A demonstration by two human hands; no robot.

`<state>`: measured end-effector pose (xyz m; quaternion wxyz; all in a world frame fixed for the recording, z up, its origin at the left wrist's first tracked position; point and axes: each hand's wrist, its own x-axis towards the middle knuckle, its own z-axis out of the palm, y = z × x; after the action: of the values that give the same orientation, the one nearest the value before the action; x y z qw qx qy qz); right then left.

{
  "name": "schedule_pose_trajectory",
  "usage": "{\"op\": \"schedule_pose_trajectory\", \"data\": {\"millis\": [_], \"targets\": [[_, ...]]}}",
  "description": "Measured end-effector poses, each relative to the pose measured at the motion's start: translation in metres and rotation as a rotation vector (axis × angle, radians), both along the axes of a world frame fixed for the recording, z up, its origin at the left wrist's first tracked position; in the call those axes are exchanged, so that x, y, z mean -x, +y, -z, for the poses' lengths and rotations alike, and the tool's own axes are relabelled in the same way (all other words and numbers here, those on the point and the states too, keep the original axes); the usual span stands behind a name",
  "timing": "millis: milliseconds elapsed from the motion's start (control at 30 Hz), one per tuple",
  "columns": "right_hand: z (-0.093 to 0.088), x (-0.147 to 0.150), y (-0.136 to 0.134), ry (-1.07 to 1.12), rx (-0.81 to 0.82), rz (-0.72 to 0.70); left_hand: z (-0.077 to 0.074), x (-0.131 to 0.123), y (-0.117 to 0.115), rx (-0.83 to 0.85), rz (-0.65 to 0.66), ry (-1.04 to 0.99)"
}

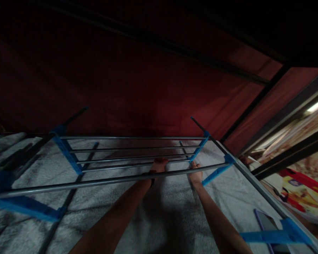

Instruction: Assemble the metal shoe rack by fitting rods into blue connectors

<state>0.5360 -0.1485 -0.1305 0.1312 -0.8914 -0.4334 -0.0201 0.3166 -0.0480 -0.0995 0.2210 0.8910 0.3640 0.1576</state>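
A rack shelf of thin metal bars [127, 157] with blue plastic connectors [69, 155] stretches across the middle of the view, inside a dark red fabric enclosure. Both my arms reach forward under the nearest bar. My left hand [159, 165] lies behind the bars near the middle, and a dark band sits on its wrist. My right hand [195, 173] is close to a blue connector [198, 150] at the right end of the shelf. The bars cross both hands and hide the fingers.
A pale fuzzy cover [169, 204] lies under the rack. Dark metal poles [256, 102] frame the red fabric wall [122, 81]. A phone [267, 222] lies at lower right, next to a colourful printed package [304, 194]. It is brighter on the right.
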Motion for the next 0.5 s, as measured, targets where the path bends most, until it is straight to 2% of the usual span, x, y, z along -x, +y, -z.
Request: {"op": "schedule_pose_trajectory", "data": {"millis": [133,267,400,500], "targets": [[-0.014,0.013,0.001,-0.008,-0.018,0.023,-0.014,0.011,-0.016,-0.065,-0.095,0.048],[-0.028,0.024,-0.002,-0.004,-0.065,0.014,-0.023,0.034,-0.048,-0.087,-0.224,-0.013],[-0.029,0.052,-0.020,-0.025,-0.166,-0.055,-0.027,0.054,-0.103,0.001,-0.439,-0.132],[-0.012,0.092,-0.054,-0.017,-0.273,-0.224,-0.029,0.060,-0.158,0.110,-0.611,-0.261]]}}
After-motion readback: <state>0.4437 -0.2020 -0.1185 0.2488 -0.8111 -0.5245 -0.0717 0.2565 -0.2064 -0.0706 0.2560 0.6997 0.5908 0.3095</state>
